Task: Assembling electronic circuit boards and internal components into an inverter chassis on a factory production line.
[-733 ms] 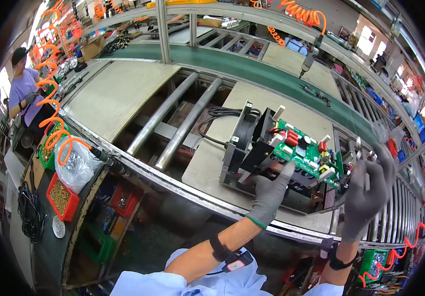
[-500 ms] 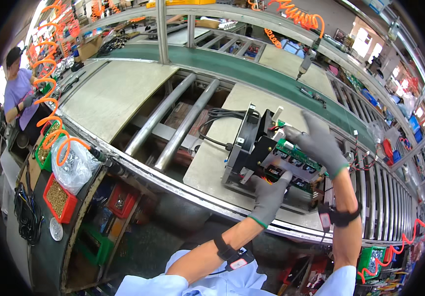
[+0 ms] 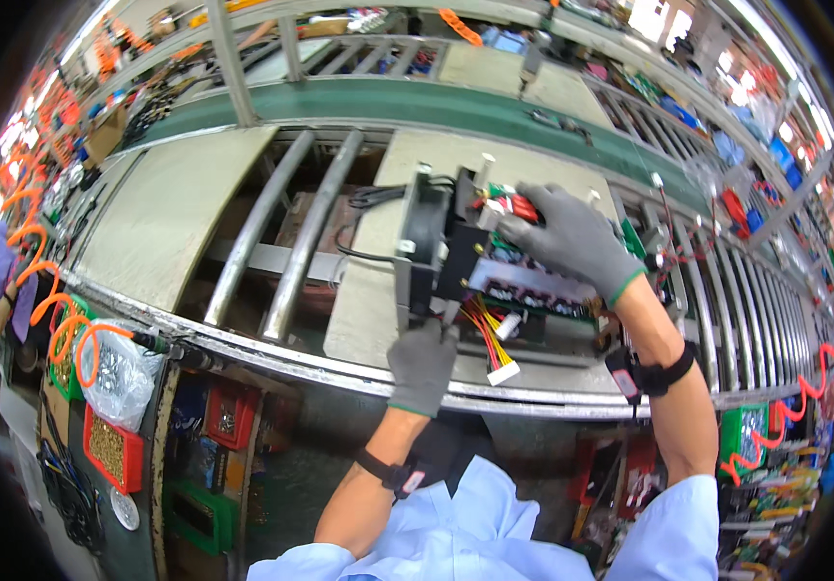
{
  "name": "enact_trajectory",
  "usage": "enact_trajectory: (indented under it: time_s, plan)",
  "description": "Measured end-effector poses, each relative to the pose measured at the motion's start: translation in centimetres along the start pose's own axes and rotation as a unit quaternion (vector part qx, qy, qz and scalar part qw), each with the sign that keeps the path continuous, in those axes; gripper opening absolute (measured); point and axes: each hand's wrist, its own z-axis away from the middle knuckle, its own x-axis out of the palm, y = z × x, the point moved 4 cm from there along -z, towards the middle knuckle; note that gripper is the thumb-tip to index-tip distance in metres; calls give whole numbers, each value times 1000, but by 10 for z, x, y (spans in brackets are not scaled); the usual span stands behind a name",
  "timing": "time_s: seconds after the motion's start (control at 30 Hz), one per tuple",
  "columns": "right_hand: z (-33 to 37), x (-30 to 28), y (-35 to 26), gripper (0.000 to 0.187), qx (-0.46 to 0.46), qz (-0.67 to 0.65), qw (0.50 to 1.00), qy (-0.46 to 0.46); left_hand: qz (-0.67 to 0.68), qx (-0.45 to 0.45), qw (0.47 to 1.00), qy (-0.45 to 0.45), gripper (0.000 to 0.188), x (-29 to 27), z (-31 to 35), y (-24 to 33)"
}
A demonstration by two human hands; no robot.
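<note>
From here I see a black-framed electronic unit (image 3: pixel 509 278) on a pale board (image 3: pixel 359 324), dark panels (image 3: pixel 427 230) upright at its left, yellow-red wires (image 3: pixel 487 329) ending in a white connector (image 3: pixel 503 374) on its near side.

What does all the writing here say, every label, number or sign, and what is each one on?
None of the writing can be read.
Label on the left wrist box: too small and blurred.
Label on the right wrist box: too small and blurred.
Electronic unit at the gloved hands (left hand, right hand): no legible marking.
Clear plastic bag: no legible print.
</note>
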Motion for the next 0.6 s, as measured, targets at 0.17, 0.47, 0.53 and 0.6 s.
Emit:
enact_trajectory:
  time_s: [0.17,0.47,0.53,0.6]
  plan:
    - [12,9,4,75,9,0,1000,-6,32,52,997,47,19,5,3,-8]
    - [49,18,-30,69,-65,63,980,178,16,-5,999,36,29,-7,3,-10]
    - [47,20,-32,68,-57,59,983,166,26,-7,999,43,28,-7,2,-13]
    - [45,20,-33,68,-51,58,985,156,17,-2,999,46,29,-6,0,-15]
